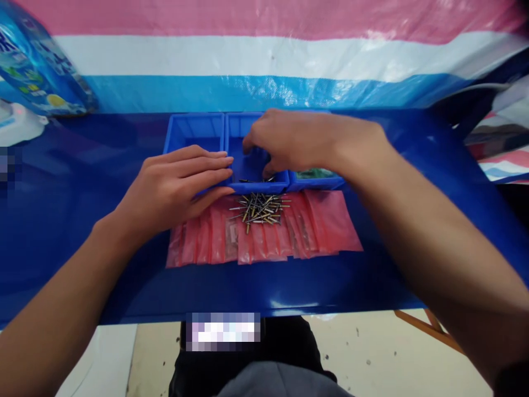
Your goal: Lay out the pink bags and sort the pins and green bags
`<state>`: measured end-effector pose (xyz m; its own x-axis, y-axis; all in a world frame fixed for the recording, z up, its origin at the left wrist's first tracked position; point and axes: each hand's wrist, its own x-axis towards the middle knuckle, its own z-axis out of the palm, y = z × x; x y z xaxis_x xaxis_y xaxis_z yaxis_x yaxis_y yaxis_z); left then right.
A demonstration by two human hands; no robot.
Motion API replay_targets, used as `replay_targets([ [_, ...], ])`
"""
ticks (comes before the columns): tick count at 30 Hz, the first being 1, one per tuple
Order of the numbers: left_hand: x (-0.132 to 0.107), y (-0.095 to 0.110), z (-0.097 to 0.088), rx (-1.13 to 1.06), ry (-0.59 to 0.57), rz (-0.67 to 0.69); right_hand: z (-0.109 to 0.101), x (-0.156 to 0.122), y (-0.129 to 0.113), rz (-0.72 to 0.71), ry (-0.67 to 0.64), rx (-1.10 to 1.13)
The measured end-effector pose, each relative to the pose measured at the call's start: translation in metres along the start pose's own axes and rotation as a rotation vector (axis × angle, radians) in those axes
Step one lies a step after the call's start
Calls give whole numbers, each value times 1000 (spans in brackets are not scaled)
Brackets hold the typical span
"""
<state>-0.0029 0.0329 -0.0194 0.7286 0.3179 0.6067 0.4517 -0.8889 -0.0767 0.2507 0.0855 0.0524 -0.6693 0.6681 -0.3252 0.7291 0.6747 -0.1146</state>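
Observation:
My left hand (182,179) lies with straight fingers over the front of the left blue bin (196,127), fingertips at the divider. Inside the middle blue bin (243,120) is my right hand (285,140), its thumb and fingers curved and apart. Just below the thumb, a few pop rivets (252,181) lie at the bin's front. A pile of pop rivets (262,208) rests on overlapping pink plastic bags (334,220) in front of the bins. My right hand and forearm partly cover the right blue bin (318,182), where something green shows in clear plastic.
The bins and bags are on a blue table (256,289). A blue printed package (45,66) stands at the back left beside a white object (19,121). Striped plastic sheeting (264,55) hangs behind. Beyond the right side is a striped surface (506,165).

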Motion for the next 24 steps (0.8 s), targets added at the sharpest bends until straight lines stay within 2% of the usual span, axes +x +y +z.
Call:
replay_targets([
  [3,-1,2,-1,-3,-5,-8,4,2,-9,-6,-13,-3],
  [6,-1,3,0,11,-9,-14,3,1,-15,-96,-68,59],
  [13,0,2,-1,-3,10,-10,1,8,-3,-241,-199,159],
  [16,-1,1,-1,-23,-14,-34,-1,7,2,-220,-212,198],
  [21,-1,-1,1,-34,15,-18,-3,6,6,-223,-258,314],
  [24,-1,-1,1,-22,18,-9,-2,7,6,-176,-218,349],
])
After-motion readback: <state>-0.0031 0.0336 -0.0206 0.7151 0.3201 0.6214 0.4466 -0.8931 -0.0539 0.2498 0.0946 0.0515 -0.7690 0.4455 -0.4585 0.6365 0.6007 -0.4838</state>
